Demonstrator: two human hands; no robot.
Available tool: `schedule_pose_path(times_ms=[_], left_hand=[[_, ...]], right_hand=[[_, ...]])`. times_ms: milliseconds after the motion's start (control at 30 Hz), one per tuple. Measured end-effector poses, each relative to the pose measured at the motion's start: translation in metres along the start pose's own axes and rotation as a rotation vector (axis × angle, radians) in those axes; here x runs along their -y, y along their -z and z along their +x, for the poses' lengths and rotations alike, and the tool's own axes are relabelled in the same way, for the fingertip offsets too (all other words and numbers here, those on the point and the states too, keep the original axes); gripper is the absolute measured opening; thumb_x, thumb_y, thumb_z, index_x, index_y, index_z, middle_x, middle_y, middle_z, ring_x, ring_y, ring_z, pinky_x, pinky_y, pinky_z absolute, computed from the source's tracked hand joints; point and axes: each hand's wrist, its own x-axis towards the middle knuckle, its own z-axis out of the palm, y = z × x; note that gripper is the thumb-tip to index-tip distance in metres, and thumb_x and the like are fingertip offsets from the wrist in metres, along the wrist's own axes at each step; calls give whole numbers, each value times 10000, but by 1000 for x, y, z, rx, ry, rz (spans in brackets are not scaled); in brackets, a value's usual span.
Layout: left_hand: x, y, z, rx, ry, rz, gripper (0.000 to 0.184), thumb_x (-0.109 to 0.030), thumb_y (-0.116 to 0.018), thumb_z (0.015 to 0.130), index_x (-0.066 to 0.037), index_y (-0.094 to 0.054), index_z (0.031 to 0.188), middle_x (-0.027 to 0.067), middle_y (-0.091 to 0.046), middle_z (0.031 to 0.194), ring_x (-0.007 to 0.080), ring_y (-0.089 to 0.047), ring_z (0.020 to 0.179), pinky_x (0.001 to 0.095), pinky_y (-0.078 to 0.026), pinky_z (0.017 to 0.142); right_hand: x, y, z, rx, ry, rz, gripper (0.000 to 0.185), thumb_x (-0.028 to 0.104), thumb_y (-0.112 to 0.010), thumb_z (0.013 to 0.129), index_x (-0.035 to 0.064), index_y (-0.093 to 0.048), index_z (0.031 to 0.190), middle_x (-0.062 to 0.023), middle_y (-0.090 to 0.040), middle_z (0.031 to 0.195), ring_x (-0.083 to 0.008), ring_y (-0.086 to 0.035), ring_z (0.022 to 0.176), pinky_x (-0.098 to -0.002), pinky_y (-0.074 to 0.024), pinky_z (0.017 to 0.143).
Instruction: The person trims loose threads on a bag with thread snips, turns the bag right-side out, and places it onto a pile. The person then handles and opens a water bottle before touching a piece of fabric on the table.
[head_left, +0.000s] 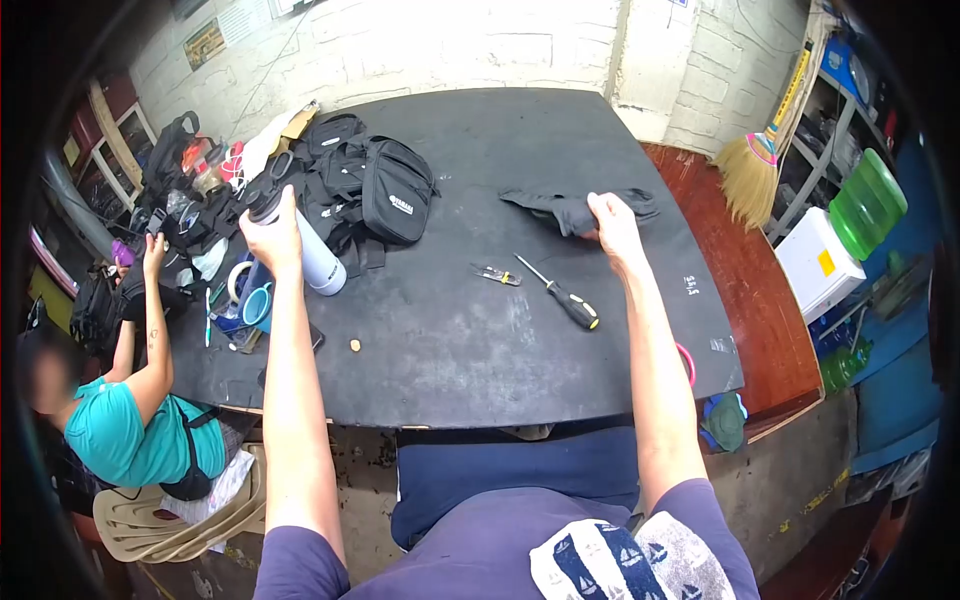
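Observation:
My left hand (274,236) is wrapped round the upper part of a pale blue bottle (320,262) with a black lid, which leans over the left part of the table. At the right, my right hand (612,226) grips a piece of black cloth (560,208) near the table's far right side. Between my arms lie a screwdriver (572,304) with a black and yellow handle and a small cutter-like tool (497,274). A black bag (396,192) with a printed label sits just beyond the bottle.
On the black table (450,350) are a blue cup (258,306), a tape roll (238,280) and a small tan piece (355,345). A person in a teal shirt (120,432) sits at the left. A broom (752,165) and a water dispenser (822,262) stand at the right.

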Motion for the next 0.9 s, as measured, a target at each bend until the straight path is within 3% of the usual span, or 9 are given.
schedule_pose_path(times_ms=[167,300,400,467,500,600,767,833,900], left_hand=[[19,-10,9,-37,-111,99,873,-548,-953,781,75,-629,1300,233,-740,1223,333,-736,1120,430,-553,1029],[26,-9,19,8,-69,160,863,-539,-943,799,68,-623,1322,232,-728,1256,325,-721,1157,423,-541,1053],[31,0,23,73,-58,149,877,-534,-940,802,71,-609,1344,242,-710,1281,338,-699,1195,427,-522,1078],[33,5,19,155,-89,59,919,-533,-942,792,84,-585,1372,265,-681,1310,372,-665,1245,444,-495,1113],[32,7,20,161,-83,70,919,-533,-942,792,84,-585,1372,265,-681,1310,372,-665,1245,444,-495,1113],[26,11,23,295,49,-25,954,-530,-920,820,88,-539,1440,275,-658,1355,384,-642,1284,451,-478,1139],[67,6,25,255,-94,134,854,-458,-902,874,68,-545,1444,231,-648,1411,328,-626,1319,446,-468,1144],[59,6,17,158,-155,332,887,-422,-889,881,81,-491,1494,269,-586,1458,399,-571,1367,489,-434,1177],[29,12,7,103,-187,430,905,-404,-883,884,87,-464,1519,288,-555,1482,435,-543,1391,510,-416,1194]], right_hand=[[81,-69,-56,-17,224,162,270,241,-635,1115,99,-574,894,85,-494,811,-44,-469,715,-238,-434,669],[61,-90,-132,247,202,247,298,156,-669,1085,117,-485,854,87,-481,799,-19,-414,724,-219,-331,638],[29,-97,-191,391,14,255,259,146,-694,1062,95,-540,861,67,-507,780,-25,-443,730,-240,-359,642],[10,-95,-214,594,-38,-149,223,174,-705,1051,48,-627,884,53,-582,806,-54,-534,754,-252,-432,671],[6,-92,-217,600,-51,-147,223,174,-705,1051,48,-627,884,53,-582,806,-54,-534,754,-252,-432,671],[12,-75,-223,530,212,-554,190,163,-718,1034,8,-718,925,-17,-706,876,-103,-641,844,-294,-511,756],[15,-21,-211,254,70,-482,121,135,-738,999,17,-758,982,-94,-755,972,-227,-705,904,-345,-555,818],[20,-8,-207,203,7,-483,110,129,-748,989,20,-758,1004,-110,-756,1029,-264,-712,947,-359,-564,835],[25,-3,-201,113,293,-752,134,123,-763,976,28,-751,1069,-124,-740,1132,-292,-701,1036,-381,-568,876]])
